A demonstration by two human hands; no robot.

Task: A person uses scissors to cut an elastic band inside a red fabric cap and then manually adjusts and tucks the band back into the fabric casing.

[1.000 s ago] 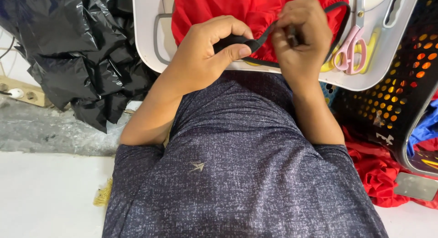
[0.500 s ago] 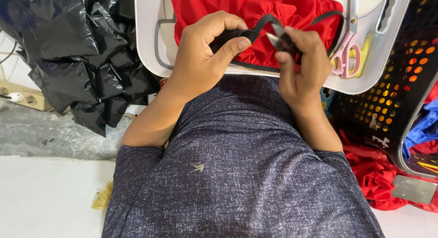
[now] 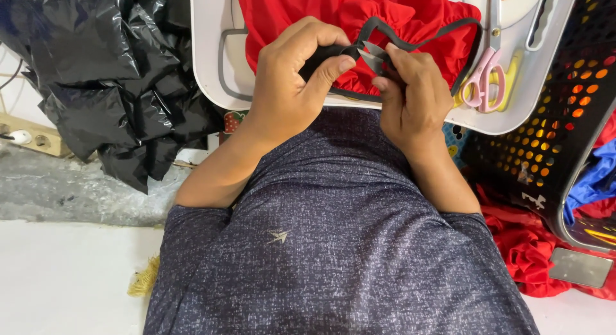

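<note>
Both hands [image 3: 292, 85] [image 3: 414, 94] pinch the red cloth's [image 3: 385, 17] black elastic band [image 3: 420, 43].

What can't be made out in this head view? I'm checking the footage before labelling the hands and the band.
- Head view: the left hand hides its stretch of the dark elastic band.
- The right hand hides the tool's handle; only a small metal tip shows.
- The top edge cuts off the red fabric and the white tray.
- The pink scissors have their tips cut off too.
</note>
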